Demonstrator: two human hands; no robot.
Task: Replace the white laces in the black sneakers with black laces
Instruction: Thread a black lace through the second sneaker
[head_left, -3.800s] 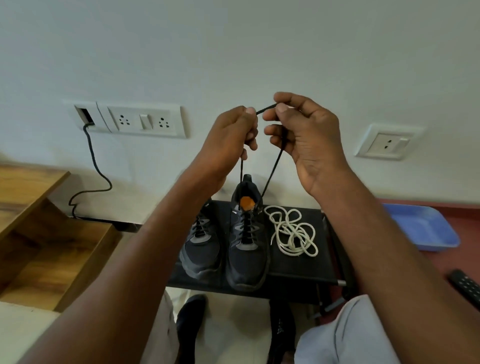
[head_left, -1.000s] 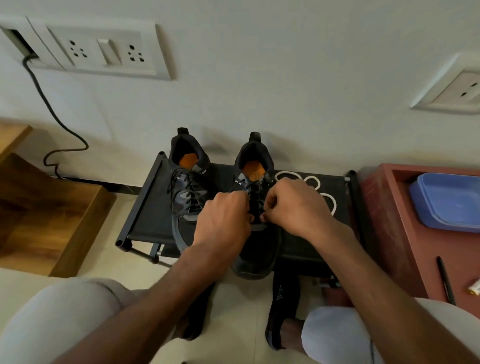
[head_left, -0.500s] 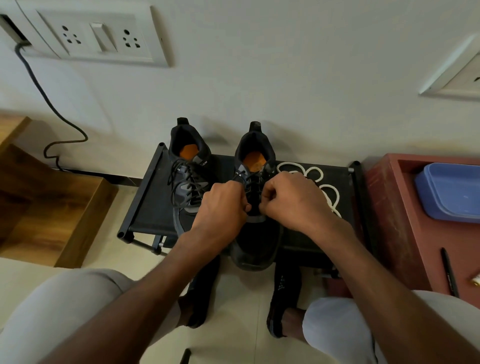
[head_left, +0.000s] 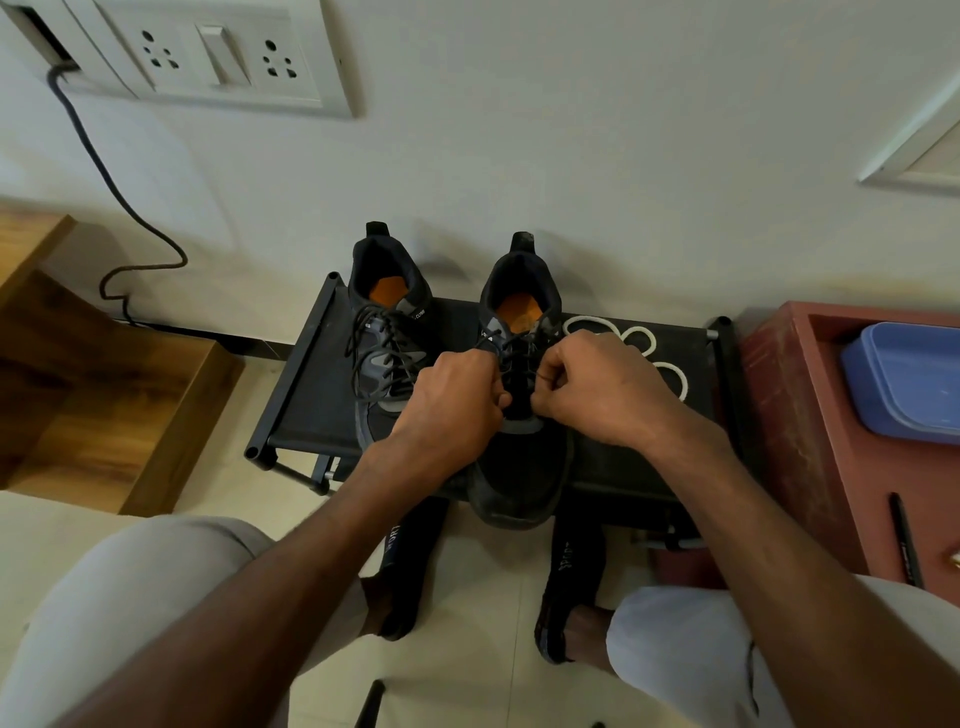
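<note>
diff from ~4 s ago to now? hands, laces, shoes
Both hands came down from chest height, where they held the black lace stretched up off the right-hand black sneaker. Now the left hand and right hand pinch the black lace close over its eyelets. Unchanged: the other laced sneaker, the loose white lace, the black rack.

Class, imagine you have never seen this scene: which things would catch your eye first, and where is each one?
First, the two hands at the centre: the left hand and right hand pinch the black lace over the right-hand sneaker on the black rack. Next, the orange insoles glow inside both shoes, including the left-hand sneaker. The removed white laces coil just behind the right hand.
</note>
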